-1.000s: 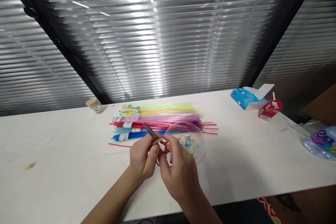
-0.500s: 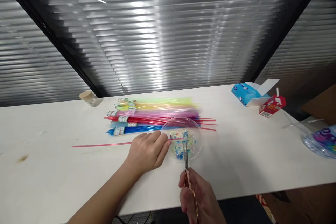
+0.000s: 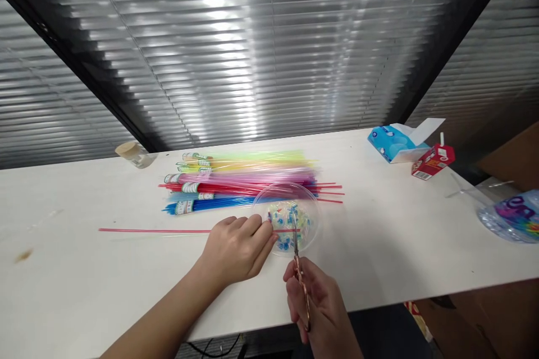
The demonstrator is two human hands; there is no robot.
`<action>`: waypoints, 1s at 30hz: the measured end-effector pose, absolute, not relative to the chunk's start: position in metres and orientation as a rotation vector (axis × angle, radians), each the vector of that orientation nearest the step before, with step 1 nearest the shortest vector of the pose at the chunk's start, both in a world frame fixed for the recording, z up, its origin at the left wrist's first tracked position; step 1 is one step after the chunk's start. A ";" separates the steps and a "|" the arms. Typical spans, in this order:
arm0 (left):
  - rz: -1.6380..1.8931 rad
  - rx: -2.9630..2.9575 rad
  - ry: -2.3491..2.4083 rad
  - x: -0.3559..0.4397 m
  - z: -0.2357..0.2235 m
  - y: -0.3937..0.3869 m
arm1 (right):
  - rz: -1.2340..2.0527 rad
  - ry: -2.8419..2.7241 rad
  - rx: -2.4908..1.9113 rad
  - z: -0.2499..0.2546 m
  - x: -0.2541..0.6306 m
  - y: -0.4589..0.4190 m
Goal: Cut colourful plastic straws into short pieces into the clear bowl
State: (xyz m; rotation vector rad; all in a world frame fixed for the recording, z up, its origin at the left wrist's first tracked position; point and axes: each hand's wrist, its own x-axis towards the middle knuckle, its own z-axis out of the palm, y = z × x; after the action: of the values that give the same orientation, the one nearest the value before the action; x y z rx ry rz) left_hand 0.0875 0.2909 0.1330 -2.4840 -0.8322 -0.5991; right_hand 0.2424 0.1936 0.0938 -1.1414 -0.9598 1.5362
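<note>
My left hand is closed around a thin red plastic straw, which lies level and sticks out on both sides of the fist. Its right end reaches over a clear round bowl holding many small cut pieces in blue, yellow and other colours. In my right hand are copper-handled scissors, blades pointing away from me. The blades meet the straw close to its right end, above the bowl. Behind the hands lie bundles of long straws: blue, red, pink and yellow-green.
A cork-topped glass jar lies at the back left. At the back right are a blue tissue box and a red drink carton with a straw. A clear plastic package lies at the right edge. Blinds stand behind the table.
My hands were together, with the scissors between them. They have since parted: the left took the red straw over the bowl, and the right brought the scissors up to its end.
</note>
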 end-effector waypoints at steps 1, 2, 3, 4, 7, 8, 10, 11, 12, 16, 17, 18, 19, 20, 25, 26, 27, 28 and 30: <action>-0.594 -2.483 -0.833 0.087 0.133 0.291 | 1.541 -0.963 -1.131 0.094 0.243 0.194; -0.587 -2.483 -0.835 0.087 0.133 0.291 | 1.547 -0.963 -1.122 0.094 0.243 0.195; -0.581 -2.485 -0.835 0.087 0.133 0.291 | 1.555 -0.956 -1.116 0.094 0.243 0.195; -0.577 -2.486 -0.836 0.087 0.133 0.291 | 1.568 -0.942 -1.115 0.094 0.243 0.195; -0.569 -2.480 -0.844 0.088 0.133 0.290 | 1.595 -0.905 -1.119 0.093 0.243 0.196; -0.562 -2.477 -0.849 0.088 0.133 0.290 | 1.601 -0.896 -1.124 0.093 0.243 0.196; -0.546 -2.472 -0.861 0.088 0.132 0.290 | 1.617 -0.879 -1.134 0.093 0.242 0.196; -0.537 -2.470 -0.868 0.088 0.132 0.290 | 1.627 -0.871 -1.138 0.094 0.242 0.196; -0.530 -2.466 -0.877 0.088 0.131 0.290 | 1.636 -0.864 -1.141 0.094 0.242 0.196; -0.515 -2.467 -0.892 0.087 0.130 0.290 | 1.646 -0.845 -1.164 0.097 0.241 0.197; -0.511 -2.469 -0.895 0.087 0.130 0.289 | 1.649 -0.838 -1.173 0.097 0.240 0.197; -0.511 -2.468 -0.898 0.087 0.130 0.289 | 1.653 -0.830 -1.180 0.098 0.240 0.196; -0.508 -2.468 -0.902 0.087 0.131 0.289 | 1.658 -0.823 -1.184 0.098 0.240 0.196; -0.506 -2.467 -0.906 0.087 0.131 0.289 | 1.666 -0.819 -1.185 0.098 0.240 0.196; -0.498 -2.468 -0.922 0.087 0.131 0.289 | 1.698 -0.846 -1.210 0.100 0.240 0.195; -0.497 -2.470 -0.924 0.087 0.131 0.289 | 1.700 -0.853 -1.219 0.101 0.240 0.195; -0.494 -2.472 -0.926 0.087 0.130 0.289 | 1.702 -0.856 -1.226 0.101 0.241 0.195; -0.494 -2.475 -0.927 0.087 0.130 0.289 | 1.706 -0.855 -1.231 0.102 0.241 0.195; -0.497 -2.477 -0.927 0.086 0.130 0.288 | 1.713 -0.848 -1.239 0.103 0.241 0.195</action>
State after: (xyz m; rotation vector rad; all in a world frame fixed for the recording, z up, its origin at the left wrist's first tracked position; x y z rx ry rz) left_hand 0.0865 0.2884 0.1301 -2.4775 -0.9269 -0.4966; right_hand 0.2409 0.1947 0.1031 -1.2392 -0.8481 1.7132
